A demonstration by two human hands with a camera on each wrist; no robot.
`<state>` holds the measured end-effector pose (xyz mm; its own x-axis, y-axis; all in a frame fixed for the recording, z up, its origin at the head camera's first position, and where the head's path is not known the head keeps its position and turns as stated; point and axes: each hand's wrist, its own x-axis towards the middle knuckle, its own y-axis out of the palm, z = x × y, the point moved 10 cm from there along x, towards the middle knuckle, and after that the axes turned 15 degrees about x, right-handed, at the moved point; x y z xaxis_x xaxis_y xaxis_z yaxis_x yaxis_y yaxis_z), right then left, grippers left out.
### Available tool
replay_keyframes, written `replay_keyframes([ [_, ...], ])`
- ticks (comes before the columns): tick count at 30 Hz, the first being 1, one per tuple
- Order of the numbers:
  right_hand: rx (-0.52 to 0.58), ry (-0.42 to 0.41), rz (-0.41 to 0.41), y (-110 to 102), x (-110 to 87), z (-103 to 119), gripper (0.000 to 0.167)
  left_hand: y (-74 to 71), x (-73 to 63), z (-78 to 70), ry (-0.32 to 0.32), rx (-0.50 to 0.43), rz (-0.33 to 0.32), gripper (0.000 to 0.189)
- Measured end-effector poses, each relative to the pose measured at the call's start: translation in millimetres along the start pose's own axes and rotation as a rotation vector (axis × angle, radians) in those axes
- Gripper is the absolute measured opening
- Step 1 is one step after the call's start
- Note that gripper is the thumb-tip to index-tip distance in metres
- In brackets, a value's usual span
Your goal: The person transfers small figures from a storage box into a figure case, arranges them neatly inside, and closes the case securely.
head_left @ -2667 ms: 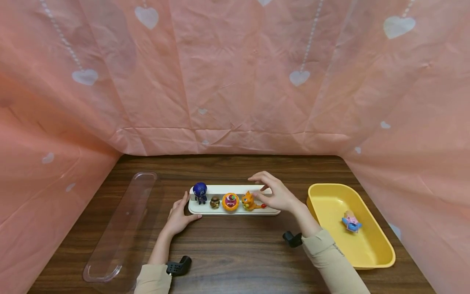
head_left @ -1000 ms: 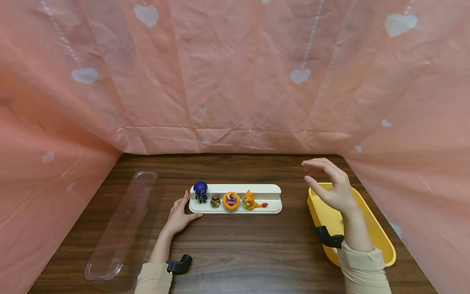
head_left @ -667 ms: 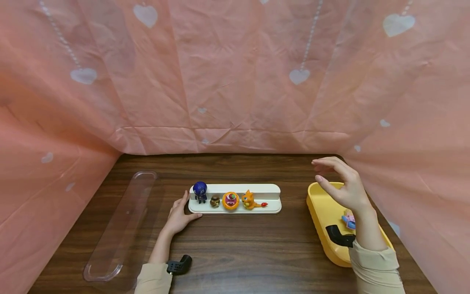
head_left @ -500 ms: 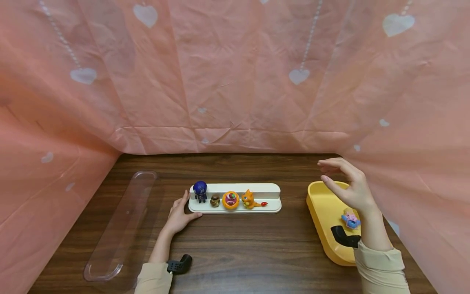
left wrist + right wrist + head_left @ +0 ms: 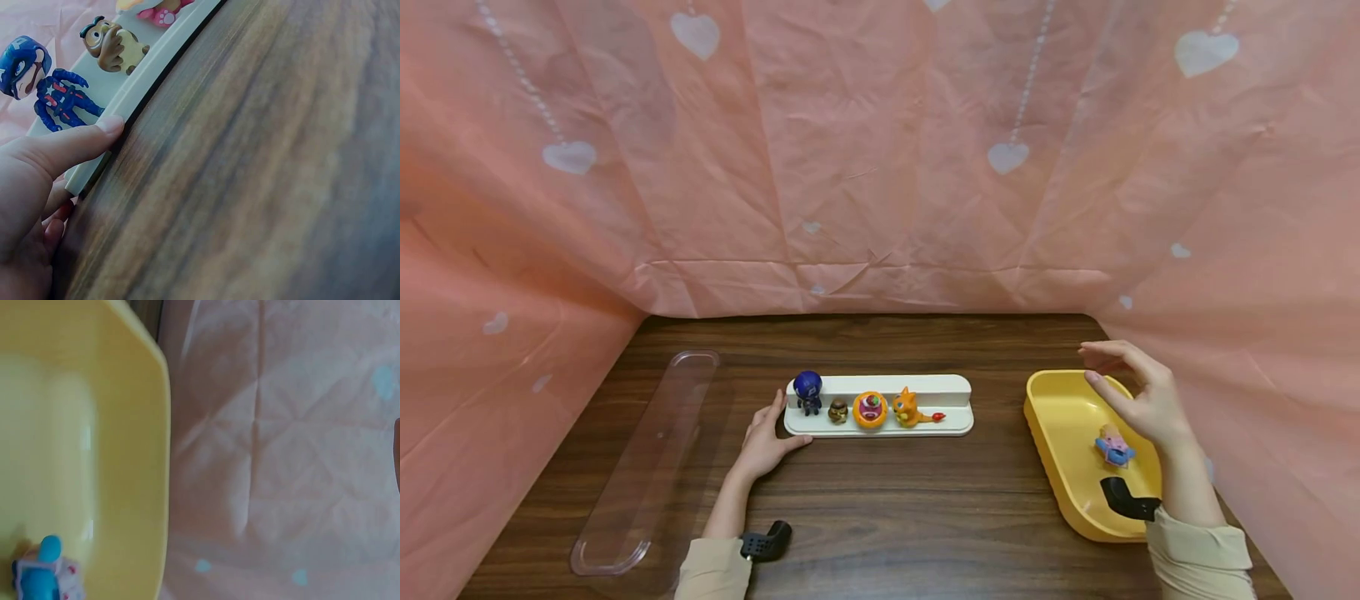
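My left hand (image 5: pixel 763 442) holds the left end of a white display stand (image 5: pixel 955 423); in the left wrist view the thumb (image 5: pixel 87 140) lies on its front edge. On the stand, left to right, are a blue helmeted figure (image 5: pixel 808 392), a small brown owl figure (image 5: pixel 115 45), a round orange-rimmed figure (image 5: pixel 870 411) and an orange cat-like figure with a red-tipped tail (image 5: pixel 907 407). My right hand (image 5: pixel 1150 400), holding nothing, hovers over the right side of a yellow bin (image 5: pixel 1051 442). Inside the bin lies a pink and blue figure (image 5: pixel 1114 447).
A long clear plastic cover (image 5: pixel 647 467) lies on the dark wood table (image 5: pixel 887 517) at the left. Pink curtain (image 5: pixel 880 167) with white hearts hangs behind and along both sides. Black wrist cameras (image 5: pixel 766 542) sit on both forearms.
My right hand has moved right from beside the orange cat-like figure to over the yellow bin, lowering slightly at the end. The left hand and the stand stay in place.
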<state>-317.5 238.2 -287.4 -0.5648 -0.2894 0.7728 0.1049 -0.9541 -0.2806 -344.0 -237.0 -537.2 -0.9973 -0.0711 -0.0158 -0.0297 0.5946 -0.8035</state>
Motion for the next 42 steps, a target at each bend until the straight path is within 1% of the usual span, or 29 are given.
replay_keyframes([
  [3,-0.036,0.051,-0.019,-12,-8.8,-17,0.043,0.0,0.7,0.4,-0.004,-0.008,0.000,0.105],
  [6,-0.081,0.102,-0.020,-22,-17.4,-34,0.045,-0.8,1.1,-0.4,0.003,-0.004,-0.005,0.105],
  [8,-0.133,0.133,-0.011,-27,-22.3,-42,0.044,-0.7,0.7,-0.3,0.002,-0.008,-0.007,0.106],
  [13,-0.285,0.259,0.024,-35,-33.1,-60,0.038,0.6,0.7,0.4,0.004,-0.013,-0.013,0.106],
  [15,-0.320,0.305,0.038,-37,-36.9,-68,0.036,1.0,0.9,0.5,0.006,-0.010,-0.012,0.106],
  [20,-0.329,0.434,0.088,-43,-48.9,-88,0.038,2.1,0.9,1.1,0.005,-0.004,-0.004,0.106],
  [24,-0.346,0.553,0.155,-46,-59.5,-101,0.044,1.5,0.7,1.2,0.003,-0.005,-0.008,0.105],
  [30,-0.277,0.732,0.227,-49,-76.4,-115,0.055,-1.7,0.1,-0.4,0.011,-0.003,-0.015,0.106],
  [33,-0.252,0.780,0.296,-47,-83.0,-120,0.058,-1.9,0.4,-0.1,0.010,-0.007,-0.012,0.107],
  [35,-0.222,0.820,0.334,-46,-87.8,-123,0.059,-0.9,0.5,0.6,0.006,-0.015,-0.007,0.106],
  [38,-0.206,0.860,0.387,-45,-93.9,-126,0.060,-0.5,0.3,0.2,0.008,-0.011,-0.005,0.106],
  [42,-0.243,0.891,0.443,-42,-100.3,-130,0.060,-0.6,-0.4,-0.7,0.011,-0.002,-0.008,0.107],
])
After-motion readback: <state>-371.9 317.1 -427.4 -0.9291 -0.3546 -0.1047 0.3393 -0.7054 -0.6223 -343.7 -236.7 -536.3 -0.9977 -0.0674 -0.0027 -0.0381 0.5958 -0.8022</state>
